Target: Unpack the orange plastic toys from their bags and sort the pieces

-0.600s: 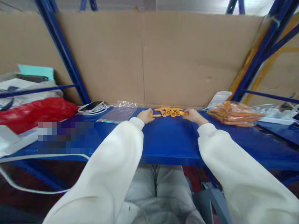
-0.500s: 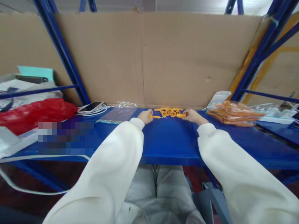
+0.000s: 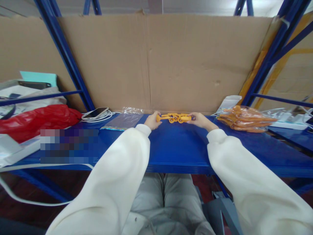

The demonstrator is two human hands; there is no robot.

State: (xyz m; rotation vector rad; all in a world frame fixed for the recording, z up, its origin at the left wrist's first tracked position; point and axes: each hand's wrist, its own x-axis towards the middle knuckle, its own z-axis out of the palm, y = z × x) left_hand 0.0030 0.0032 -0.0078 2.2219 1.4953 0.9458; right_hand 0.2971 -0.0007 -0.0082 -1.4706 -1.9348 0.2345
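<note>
Left hand [image 3: 152, 121] grips an orange threaded piece [image 3: 164, 118], right hand [image 3: 199, 120] an orange block [image 3: 187, 118]; both pieces just rose slightly, seemingly still separate

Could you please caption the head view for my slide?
Left hand and right hand hold orange-yellow pieces at a blue table.

The left hand [image 3: 153, 121] grips a ridged yellow piece [image 3: 164, 118]; the right hand [image 3: 198, 120] holds another yellow piece [image 3: 187, 118]; yellow parts [image 3: 174, 115] lie between them; a phone [image 3: 97, 113] lies farther left on the blue table [image 3: 178, 147].
</note>
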